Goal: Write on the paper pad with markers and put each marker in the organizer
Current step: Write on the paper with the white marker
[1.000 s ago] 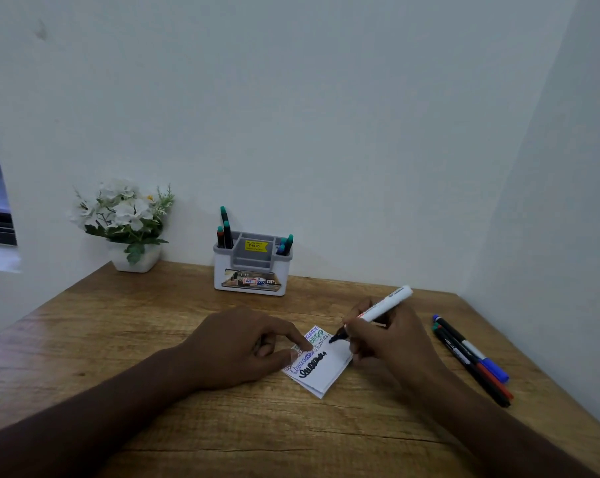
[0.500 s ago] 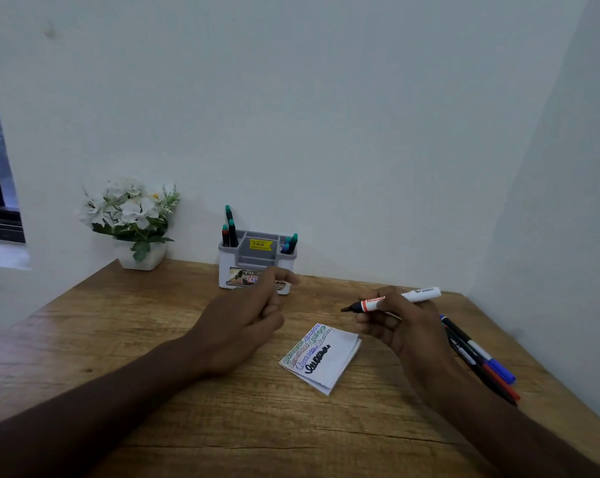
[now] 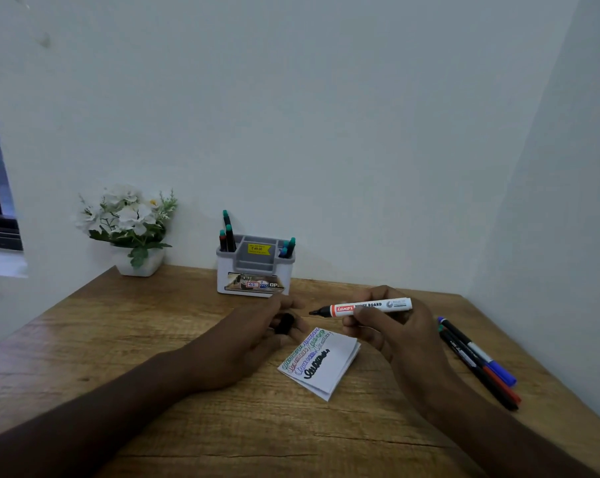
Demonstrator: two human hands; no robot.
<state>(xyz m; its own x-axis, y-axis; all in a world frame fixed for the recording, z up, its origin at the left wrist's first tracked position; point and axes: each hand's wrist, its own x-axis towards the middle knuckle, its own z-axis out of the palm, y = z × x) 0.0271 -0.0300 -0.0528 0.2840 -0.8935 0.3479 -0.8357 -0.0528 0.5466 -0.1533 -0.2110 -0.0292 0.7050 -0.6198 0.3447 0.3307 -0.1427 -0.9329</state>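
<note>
My right hand (image 3: 391, 334) holds a white whiteboard marker (image 3: 367, 307) level above the table, its bare black tip pointing left. My left hand (image 3: 257, 336) is just left of that tip and grips the marker's black cap (image 3: 284, 323) between its fingers. Below both hands lies the small paper pad (image 3: 329, 369), with green, red, blue and black scribbled lines on it. The white and grey organizer (image 3: 255, 270) stands at the back by the wall, with several markers upright in its left and right compartments.
Three thin markers (image 3: 477, 362) lie side by side on the wooden table (image 3: 153, 339) at the right, near the side wall. A white pot of white flowers (image 3: 129, 229) stands at the back left. A dark window frame shows at the far left.
My right hand lifted the marker off the pad and turned it level. My left hand left the pad, moved up toward the marker tip and now shows the black cap.
</note>
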